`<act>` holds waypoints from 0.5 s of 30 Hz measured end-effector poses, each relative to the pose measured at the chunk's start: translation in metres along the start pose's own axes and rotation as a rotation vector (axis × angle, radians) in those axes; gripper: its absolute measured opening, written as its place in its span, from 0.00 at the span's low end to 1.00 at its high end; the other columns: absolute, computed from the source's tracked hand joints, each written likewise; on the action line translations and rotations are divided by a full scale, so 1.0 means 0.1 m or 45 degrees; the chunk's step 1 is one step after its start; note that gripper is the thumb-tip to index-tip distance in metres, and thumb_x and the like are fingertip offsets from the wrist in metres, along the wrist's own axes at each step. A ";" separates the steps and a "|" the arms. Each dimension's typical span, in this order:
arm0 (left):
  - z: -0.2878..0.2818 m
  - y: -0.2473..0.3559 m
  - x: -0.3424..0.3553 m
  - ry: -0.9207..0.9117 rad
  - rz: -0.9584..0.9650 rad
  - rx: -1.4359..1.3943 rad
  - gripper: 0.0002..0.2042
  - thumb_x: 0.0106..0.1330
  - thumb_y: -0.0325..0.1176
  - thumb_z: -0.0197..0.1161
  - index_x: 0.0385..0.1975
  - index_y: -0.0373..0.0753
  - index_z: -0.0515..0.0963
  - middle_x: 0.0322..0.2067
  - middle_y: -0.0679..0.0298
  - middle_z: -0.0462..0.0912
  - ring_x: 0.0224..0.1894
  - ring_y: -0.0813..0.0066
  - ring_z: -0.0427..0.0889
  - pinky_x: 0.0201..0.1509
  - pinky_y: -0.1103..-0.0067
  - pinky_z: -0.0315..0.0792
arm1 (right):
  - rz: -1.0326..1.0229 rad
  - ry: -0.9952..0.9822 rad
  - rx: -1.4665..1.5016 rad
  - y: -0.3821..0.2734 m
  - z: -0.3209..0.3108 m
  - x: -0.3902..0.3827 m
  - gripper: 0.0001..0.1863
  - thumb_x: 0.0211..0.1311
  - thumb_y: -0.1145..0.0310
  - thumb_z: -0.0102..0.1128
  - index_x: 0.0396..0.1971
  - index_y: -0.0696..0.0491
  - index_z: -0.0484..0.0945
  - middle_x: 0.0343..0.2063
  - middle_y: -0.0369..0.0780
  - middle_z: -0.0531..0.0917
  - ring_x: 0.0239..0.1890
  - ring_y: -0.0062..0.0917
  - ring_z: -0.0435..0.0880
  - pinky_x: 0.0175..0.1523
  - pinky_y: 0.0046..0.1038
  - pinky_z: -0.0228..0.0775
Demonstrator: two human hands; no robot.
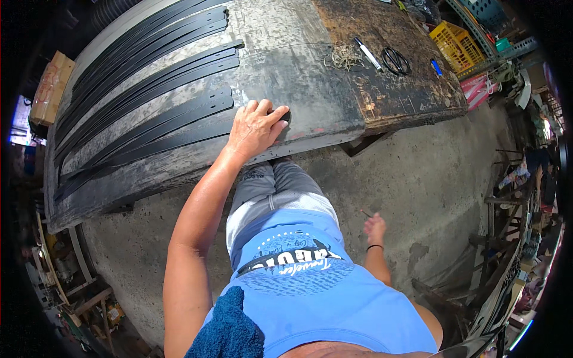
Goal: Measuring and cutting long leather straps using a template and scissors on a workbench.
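Observation:
My left hand (256, 128) rests on the worn tabletop near its front edge. Its fingers and thumb are closed around a small dark rounded object (286, 116), mostly covered by the hand. Beside the wrist lies the end of the nearest long black strap (179, 140). More flat black straps (161, 116), with holes at their ends, are spread in groups over the left part of the table. My right hand (375, 228) hangs low at my right side, off the table, its fingers curled. From it sticks out a thin stick-like thing (365, 213), too small to name.
On the table's brown right part (406, 101) lie a tangle of string (343, 56), a white marker (369, 55), black-handled scissors (395, 61) and a blue pen-like thing (436, 67). A yellow crate (456, 48) stands beyond; a cardboard box (52, 88) is at far left.

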State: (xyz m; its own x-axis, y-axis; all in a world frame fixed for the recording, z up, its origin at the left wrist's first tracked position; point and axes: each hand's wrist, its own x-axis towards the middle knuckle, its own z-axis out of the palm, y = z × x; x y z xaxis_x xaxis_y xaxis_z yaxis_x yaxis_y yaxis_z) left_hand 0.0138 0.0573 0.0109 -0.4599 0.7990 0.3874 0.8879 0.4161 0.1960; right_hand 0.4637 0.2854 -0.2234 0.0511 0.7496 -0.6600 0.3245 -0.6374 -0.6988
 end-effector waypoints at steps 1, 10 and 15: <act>0.00 0.00 -0.01 0.012 0.013 -0.008 0.16 0.62 0.42 0.62 0.50 0.53 0.78 0.35 0.65 0.74 0.40 0.64 0.73 0.42 0.68 0.69 | 0.069 -0.010 -0.072 0.16 0.01 -0.06 0.13 0.64 0.69 0.53 0.46 0.53 0.75 0.26 0.37 0.81 0.25 0.24 0.80 0.24 0.23 0.69; 0.02 0.17 -0.01 0.005 -0.145 0.051 0.26 0.55 0.58 0.64 0.50 0.53 0.76 0.37 0.62 0.73 0.41 0.62 0.70 0.42 0.68 0.62 | -0.582 0.042 -0.939 -0.03 0.24 0.44 0.12 0.60 0.64 0.55 0.28 0.58 0.81 0.19 0.39 0.81 0.24 0.22 0.82 0.26 0.27 0.70; 0.04 0.33 -0.07 -0.087 -0.293 0.102 0.35 0.48 0.66 0.65 0.55 0.53 0.75 0.44 0.60 0.72 0.48 0.61 0.67 0.48 0.66 0.61 | -0.619 -0.023 -0.927 -0.44 0.29 0.26 0.15 0.58 0.61 0.56 0.32 0.60 0.81 0.22 0.41 0.84 0.26 0.23 0.83 0.32 0.29 0.73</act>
State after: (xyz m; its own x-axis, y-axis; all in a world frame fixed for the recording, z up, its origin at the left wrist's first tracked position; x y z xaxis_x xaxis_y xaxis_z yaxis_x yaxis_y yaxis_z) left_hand 0.0470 0.0672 0.0106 -0.6517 0.7054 0.2788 0.7578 0.6215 0.1987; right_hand 0.4231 0.3283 -0.2179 -0.2624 0.9020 -0.3429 0.8291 0.0290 -0.5583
